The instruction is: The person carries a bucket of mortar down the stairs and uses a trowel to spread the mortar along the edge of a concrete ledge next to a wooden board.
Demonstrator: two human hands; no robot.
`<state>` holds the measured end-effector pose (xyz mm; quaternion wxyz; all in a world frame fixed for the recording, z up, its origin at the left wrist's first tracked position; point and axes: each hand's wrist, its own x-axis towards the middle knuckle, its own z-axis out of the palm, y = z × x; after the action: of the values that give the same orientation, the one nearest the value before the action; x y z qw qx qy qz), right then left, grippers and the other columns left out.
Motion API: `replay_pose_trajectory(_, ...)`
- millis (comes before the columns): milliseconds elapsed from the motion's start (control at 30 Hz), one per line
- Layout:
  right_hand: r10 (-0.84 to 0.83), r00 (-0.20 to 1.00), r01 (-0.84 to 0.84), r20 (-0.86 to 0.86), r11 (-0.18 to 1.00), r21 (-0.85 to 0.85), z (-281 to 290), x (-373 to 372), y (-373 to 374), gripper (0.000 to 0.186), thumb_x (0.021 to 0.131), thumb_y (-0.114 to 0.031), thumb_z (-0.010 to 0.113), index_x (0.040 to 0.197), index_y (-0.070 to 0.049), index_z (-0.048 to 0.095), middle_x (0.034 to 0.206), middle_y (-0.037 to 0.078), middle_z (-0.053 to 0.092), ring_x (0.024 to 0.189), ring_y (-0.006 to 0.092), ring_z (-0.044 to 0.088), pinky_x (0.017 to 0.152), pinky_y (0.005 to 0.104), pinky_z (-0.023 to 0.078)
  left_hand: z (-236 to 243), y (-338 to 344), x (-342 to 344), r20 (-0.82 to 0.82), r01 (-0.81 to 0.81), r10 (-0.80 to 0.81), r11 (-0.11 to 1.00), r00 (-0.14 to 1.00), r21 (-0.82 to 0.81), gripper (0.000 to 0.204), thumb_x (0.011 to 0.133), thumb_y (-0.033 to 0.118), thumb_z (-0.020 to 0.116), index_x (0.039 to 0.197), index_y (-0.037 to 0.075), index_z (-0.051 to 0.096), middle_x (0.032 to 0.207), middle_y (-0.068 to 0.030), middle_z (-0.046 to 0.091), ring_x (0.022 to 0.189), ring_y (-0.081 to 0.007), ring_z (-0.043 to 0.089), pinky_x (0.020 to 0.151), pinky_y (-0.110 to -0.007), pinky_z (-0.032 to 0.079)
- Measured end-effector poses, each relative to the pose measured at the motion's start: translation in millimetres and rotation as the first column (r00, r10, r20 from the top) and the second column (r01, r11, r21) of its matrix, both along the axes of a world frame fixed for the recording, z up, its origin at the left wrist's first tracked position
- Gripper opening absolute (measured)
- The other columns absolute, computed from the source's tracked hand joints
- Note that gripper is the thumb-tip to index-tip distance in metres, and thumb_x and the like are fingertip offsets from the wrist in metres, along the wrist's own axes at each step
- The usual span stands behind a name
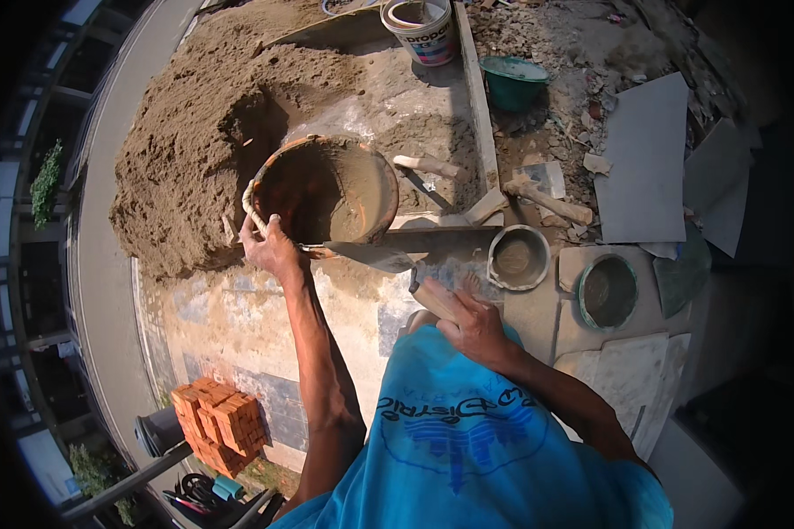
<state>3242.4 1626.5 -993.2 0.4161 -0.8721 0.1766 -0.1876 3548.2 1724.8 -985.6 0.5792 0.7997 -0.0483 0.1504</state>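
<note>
A round, mortar-stained bucket [381, 167] with an orange-brown rim stands in front of me at the edge of the sand, its inside partly in shadow. My left hand [273, 249] is closed on its near left side, where a pale wrapped handle [254, 210] meets the rim. The fingertips are partly hidden. In my right hand [476, 326] is a trowel, held by its wooden handle [439, 300]. The trowel's blade [370, 257] points left, close to the bucket's near rim; I cannot tell whether they touch.
A sand heap [176, 159] rises at the left. Beyond the bucket lie a wooden-handled tool [428, 166] and a white pail [422, 35]. Rightward are a hammer [547, 201], a grey bowl [518, 258], green bowls [608, 292] and grey sheets [644, 159]. Bricks [219, 423] sit lower left.
</note>
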Motion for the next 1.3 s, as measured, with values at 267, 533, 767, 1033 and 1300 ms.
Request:
replay_pose_trajectory(267,-0.005,0.992,-0.002,-0.128,0.999,-0.053,-26.7,31.2,-24.7,0.064,0.073,-0.007,0.06,0.134,-0.014,0.04,0.081,0.014,0.053,0.07,0.033,0.059,0.059,0.0416,0.049,-43.5,6.3,31.1,-0.109,-0.149,0.129,0.969,0.986,-0.198,0.037,0.068,-0.002,0.066,0.103,-0.005,0.055,0.09,-0.0106,0.056,0.076,-0.0177,0.054,0.068,-0.029,0.045)
replay_pose_trajectory(533,-0.081,0.985,0.082,-0.153,0.997,-0.001,-40.3,71.1,-71.5,0.068,0.072,-0.01,0.06,0.135,-0.017,0.037,0.085,0.014,0.055,0.073,0.0352,0.059,0.062,0.0431,0.049,-38.8,15.0,65.3,-0.18,-0.175,0.119,0.926,0.976,-0.335,0.036,0.07,-0.006,0.063,0.104,-0.005,0.053,0.085,-0.0115,0.058,0.07,-0.0194,0.056,0.064,-0.029,0.049)
replay_pose_trajectory(767,0.061,0.949,-0.087,-0.31,0.994,-0.069,-22.2,104.8,-48.6,0.067,0.073,-0.012,0.06,0.135,-0.021,0.037,0.086,0.01,0.056,0.068,0.0328,0.06,0.059,0.0406,0.051,-42.2,14.4,94.5,-0.197,-0.085,0.034,0.963,0.98,-0.257,0.035,0.071,-0.008,0.062,0.105,-0.006,0.055,0.091,-0.0127,0.059,0.078,-0.0197,0.057,0.071,-0.029,0.049)
replay_pose_trajectory(1033,0.109,0.956,-0.174,-0.272,0.959,-0.225,-19.0,130.3,-76.4,0.06,0.074,-0.012,0.058,0.132,-0.021,0.042,0.077,0.01,0.054,0.063,0.0296,0.06,0.052,0.0398,0.05,-18.5,39.0,127.1,-0.145,0.166,-0.193,0.97,0.97,-0.18,0.037,0.073,-0.007,0.061,0.11,-0.006,0.057,0.102,-0.012,0.061,0.088,-0.0189,0.058,0.08,-0.028,0.047)
replay_pose_trajectory(1300,0.009,0.948,-0.14,-0.318,0.91,-0.391,-39.7,169.3,-117.5,0.067,0.072,-0.008,0.06,0.133,-0.025,0.04,0.08,0.009,0.054,0.067,0.028,0.059,0.056,0.0377,0.051,5.5,50.0,150.6,-0.348,0.373,-0.397,0.918,0.849,-0.136,0.04,0.075,-0.009,0.055,0.115,-0.005,0.056,0.105,-0.0107,0.062,0.091,-0.0167,0.059,0.081,-0.027,0.047)
